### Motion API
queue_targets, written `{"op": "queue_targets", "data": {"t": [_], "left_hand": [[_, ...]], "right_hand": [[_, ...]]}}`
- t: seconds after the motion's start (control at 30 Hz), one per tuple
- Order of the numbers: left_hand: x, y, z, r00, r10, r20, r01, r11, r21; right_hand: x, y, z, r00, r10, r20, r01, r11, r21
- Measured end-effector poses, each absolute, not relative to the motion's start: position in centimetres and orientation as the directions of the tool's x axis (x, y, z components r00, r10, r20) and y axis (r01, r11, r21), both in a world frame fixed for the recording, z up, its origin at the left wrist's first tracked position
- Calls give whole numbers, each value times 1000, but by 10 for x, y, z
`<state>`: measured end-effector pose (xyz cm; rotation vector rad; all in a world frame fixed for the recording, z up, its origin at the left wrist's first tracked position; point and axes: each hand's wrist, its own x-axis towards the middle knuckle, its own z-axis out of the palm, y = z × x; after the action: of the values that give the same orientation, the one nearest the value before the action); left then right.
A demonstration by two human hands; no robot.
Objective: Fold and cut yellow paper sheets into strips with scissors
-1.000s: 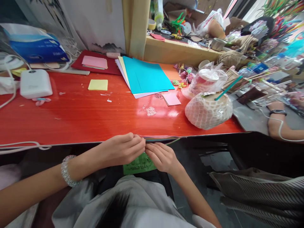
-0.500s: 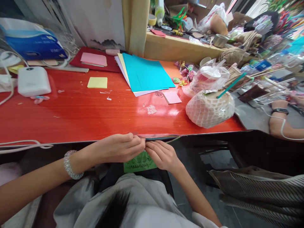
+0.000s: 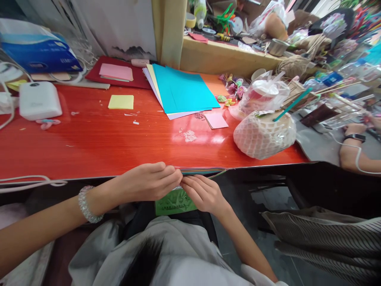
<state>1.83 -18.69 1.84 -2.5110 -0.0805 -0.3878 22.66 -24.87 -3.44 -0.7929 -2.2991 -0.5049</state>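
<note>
Both my hands meet just below the front edge of the red table (image 3: 98,143). My left hand (image 3: 149,183), a bead bracelet on its wrist, has its fingers curled and pinched on a thin stack of coloured paper sheets (image 3: 202,171) seen edge-on at the table's rim. My right hand (image 3: 203,194) pinches the same stack from below, fingertips touching those of the left. Under the hands, on my lap, lies a green patterned sheet (image 3: 174,203).
On the table lie a fan of teal, yellow and lilac paper (image 3: 181,91), a yellow sticky pad (image 3: 121,102), a pink note (image 3: 216,120), a white device (image 3: 39,100) and a net-wrapped bundle (image 3: 263,135). Craft clutter fills the right side, where another person's forearm (image 3: 357,155) rests.
The hands stay pinched together at the table edge; the fingers shifted slightly and more of the coloured sheet edges shows. The view tipped a little.
</note>
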Motion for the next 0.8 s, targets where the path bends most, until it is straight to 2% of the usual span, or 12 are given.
{"op": "queue_targets", "data": {"t": [0.17, 0.4, 0.6, 0.8], "left_hand": [[18, -186, 20, 951, -19, 310, 149, -848, -509], [18, -185, 19, 960, -41, 278, 119, -838, -532], [18, -184, 19, 958, -37, 286, 109, -872, -478], [18, -184, 18, 959, -54, 278, 99, -856, -508]], "right_hand": [[227, -248, -34, -607, 413, 679, 659, 738, 141], [225, -248, -33, -598, 414, 687, 651, 751, 114], [225, -248, -32, -601, 415, 683, 659, 741, 129], [225, -247, -31, -598, 406, 691, 659, 740, 135]]}}
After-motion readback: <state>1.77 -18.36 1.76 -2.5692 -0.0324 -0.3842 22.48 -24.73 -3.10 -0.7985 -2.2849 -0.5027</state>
